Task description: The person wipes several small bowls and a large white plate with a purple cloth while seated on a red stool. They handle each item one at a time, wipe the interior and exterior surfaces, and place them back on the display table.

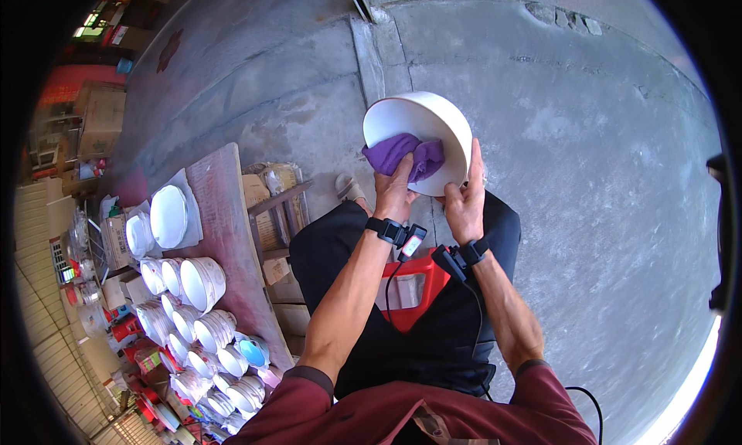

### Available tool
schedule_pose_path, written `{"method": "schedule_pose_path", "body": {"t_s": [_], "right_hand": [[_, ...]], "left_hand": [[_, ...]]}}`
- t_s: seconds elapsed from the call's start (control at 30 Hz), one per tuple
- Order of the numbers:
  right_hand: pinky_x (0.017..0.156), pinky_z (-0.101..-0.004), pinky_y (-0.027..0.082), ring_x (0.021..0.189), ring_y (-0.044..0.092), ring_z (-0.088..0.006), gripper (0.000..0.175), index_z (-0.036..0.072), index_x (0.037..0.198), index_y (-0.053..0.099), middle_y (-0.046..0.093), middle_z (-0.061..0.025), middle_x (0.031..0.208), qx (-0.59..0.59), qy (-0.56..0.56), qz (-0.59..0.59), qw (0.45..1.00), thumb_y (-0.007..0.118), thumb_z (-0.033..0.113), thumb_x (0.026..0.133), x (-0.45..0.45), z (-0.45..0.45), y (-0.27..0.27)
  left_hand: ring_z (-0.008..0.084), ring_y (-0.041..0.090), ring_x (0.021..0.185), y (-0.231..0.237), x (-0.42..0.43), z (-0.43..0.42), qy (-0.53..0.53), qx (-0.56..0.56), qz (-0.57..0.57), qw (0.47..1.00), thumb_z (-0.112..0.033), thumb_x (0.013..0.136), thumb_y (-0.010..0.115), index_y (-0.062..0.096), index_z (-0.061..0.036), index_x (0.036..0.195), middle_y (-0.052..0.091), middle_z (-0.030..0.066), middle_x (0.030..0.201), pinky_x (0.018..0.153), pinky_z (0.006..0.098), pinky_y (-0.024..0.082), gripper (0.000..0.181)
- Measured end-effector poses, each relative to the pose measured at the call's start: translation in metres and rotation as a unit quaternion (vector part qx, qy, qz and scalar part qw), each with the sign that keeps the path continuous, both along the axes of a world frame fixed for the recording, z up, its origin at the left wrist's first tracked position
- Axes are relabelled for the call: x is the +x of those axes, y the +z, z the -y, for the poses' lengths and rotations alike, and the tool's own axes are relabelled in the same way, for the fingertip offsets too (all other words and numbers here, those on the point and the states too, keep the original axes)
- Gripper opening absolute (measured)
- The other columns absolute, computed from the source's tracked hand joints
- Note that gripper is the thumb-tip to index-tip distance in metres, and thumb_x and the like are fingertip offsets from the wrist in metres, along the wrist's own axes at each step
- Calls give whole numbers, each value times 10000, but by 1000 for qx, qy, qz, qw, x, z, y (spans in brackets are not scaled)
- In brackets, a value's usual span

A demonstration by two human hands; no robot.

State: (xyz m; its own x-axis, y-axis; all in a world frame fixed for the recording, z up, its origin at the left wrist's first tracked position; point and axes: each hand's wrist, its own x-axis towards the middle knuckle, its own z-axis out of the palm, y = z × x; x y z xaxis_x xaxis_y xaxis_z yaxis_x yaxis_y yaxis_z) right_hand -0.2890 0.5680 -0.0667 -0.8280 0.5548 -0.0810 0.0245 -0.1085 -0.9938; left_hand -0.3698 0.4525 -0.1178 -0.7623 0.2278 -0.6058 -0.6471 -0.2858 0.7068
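A large white bowl [426,112] is held tilted above my knees, its mouth turned to the left and toward me. Supporting its right side and lower rim is my right hand [467,204], with the thumb near the rim and the fingers along the outer wall. My left hand [395,187] grips a bunched purple cloth [400,152] at the bowl's lower left rim. The cloth lies partly inside the bowl against its inner wall, and the left thumb presses on top of it. Some of my left fingers are hidden under the cloth and rim.
On my left stands a table [217,196] bearing several stacks of white bowls [211,332] and wrapped white plates [169,216]. Cardboard boxes [255,193] sit beneath it. A red plastic stool [426,277] shows between my legs. Grey concrete floor [597,172] stretches to the right.
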Motion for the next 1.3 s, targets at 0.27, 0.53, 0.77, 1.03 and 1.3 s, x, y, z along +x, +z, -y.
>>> {"method": "schedule_pose_path", "body": {"t_s": [0.27, 0.53, 0.77, 1.03, 1.3], "right_hand": [[719, -295, 609, 915, 662, -166, 911, 178, 1660, 115, 587, -122, 1285, 6, 58, 26, 998, 404, -147, 859, 20, 17, 49], [623, -313, 618, 873, 708, -204, 855, 38, 1627, 177, 626, -201, 1287, 65, 123, 70, 988, 487, -74, 838, 22, 20, 86], [811, -360, 582, 930, 720, -233, 759, 19, 1576, 346, 672, -207, 1279, 155, 164, 107, 968, 551, 64, 847, 14, -4, 111], [1057, -427, 483, 1316, 547, -352, 845, 43, 1599, 286, 472, -264, 1498, 118, 92, 68, 986, 702, 341, 927, 23, 4, 110], [770, -325, 520, 983, 613, -219, 1033, -4, 1627, 87, 593, -200, 1247, -33, 88, 43, 995, 688, 157, 802, 33, 33, 88]], "left_hand": [[166, 649, 1114, 51, 5, 48, -104, -41, -111, 988, -141, 913, 760, 663, -79, 1261, 708, 27, 1187, 972, 369, 519, 367], [401, 672, 1076, 76, -24, 90, -66, -422, -352, 833, -277, 722, 884, 438, 44, 1279, 662, 267, 1142, 917, 428, 532, 782], [168, 690, 938, 103, -35, 102, -88, -258, -446, 853, -181, 882, 771, 674, 6, 1173, 752, 107, 1034, 819, 313, 542, 359], [114, 666, 892, 76, 2, 92, -36, -182, -201, 962, -80, 942, 650, 753, -12, 1112, 748, 29, 1015, 786, 284, 535, 209], [210, 722, 974, 52, 50, 70, 1, 30, 22, 999, -64, 956, 650, 683, -4, 1210, 727, 110, 1146, 840, 349, 602, 263]]}}
